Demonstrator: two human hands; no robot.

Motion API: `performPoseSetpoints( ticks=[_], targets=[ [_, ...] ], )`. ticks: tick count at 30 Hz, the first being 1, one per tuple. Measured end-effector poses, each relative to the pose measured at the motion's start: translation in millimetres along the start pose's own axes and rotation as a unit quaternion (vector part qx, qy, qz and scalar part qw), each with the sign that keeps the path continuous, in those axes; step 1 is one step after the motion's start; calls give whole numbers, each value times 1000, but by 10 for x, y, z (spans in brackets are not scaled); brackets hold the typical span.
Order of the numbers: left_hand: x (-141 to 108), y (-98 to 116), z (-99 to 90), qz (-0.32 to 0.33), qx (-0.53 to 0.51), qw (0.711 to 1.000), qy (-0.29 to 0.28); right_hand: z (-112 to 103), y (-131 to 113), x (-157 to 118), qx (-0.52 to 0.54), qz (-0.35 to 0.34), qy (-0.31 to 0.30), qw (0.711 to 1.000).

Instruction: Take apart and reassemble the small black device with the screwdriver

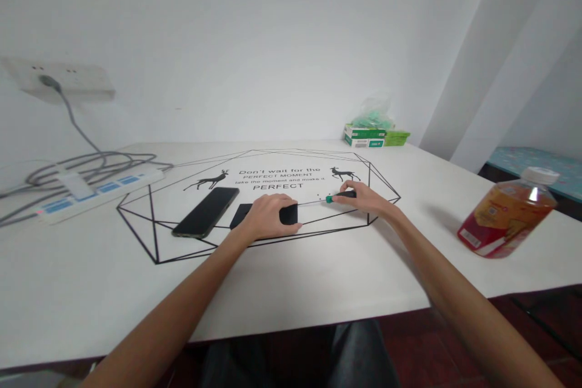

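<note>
My left hand [268, 217] is closed over a flat black rectangular object [289, 214], thumb and fingers gripping its right end; its kind I cannot make out. The object lies on the white table, partly hidden by the hand. In my right hand [361, 196] is a screwdriver [329, 199] with a black and green handle, held nearly level. Its thin metal shaft points left, and the tip reaches the right edge of the black object. A few tiny dark specks [319, 196] lie just behind the shaft. Left of my left hand rests a smartphone [206, 212], screen dark.
A power strip [102, 193] with coiled grey cable [68, 173] lies at the left, plugged into a wall socket [68, 77]. Green and white boxes [364, 136] stand at the back right. An orange drink bottle [507, 215] stands on the table [291, 291] at right.
</note>
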State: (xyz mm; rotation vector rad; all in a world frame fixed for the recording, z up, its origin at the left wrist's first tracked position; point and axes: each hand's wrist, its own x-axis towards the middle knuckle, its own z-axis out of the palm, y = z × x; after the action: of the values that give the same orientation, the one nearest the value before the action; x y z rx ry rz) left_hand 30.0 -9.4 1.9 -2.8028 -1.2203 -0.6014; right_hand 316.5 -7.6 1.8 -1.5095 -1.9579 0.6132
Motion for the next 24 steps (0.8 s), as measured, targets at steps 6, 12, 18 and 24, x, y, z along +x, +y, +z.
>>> performPoseSetpoints(
  ticks=[6,12,18,24],
  targets=[
    [-6,-45,30,25,13,1000,11,5,41,15,-1,17,-16,1000],
    [48,-94,85,78,29,996,34,68,128,79,-65,15,18,998],
    [25,-112,119,128,68,988,44,45,203,75,27,23,-3,999],
    [14,-115,141,137,90,985,49,55,122,55,-73,-30,36,996]
  ],
)
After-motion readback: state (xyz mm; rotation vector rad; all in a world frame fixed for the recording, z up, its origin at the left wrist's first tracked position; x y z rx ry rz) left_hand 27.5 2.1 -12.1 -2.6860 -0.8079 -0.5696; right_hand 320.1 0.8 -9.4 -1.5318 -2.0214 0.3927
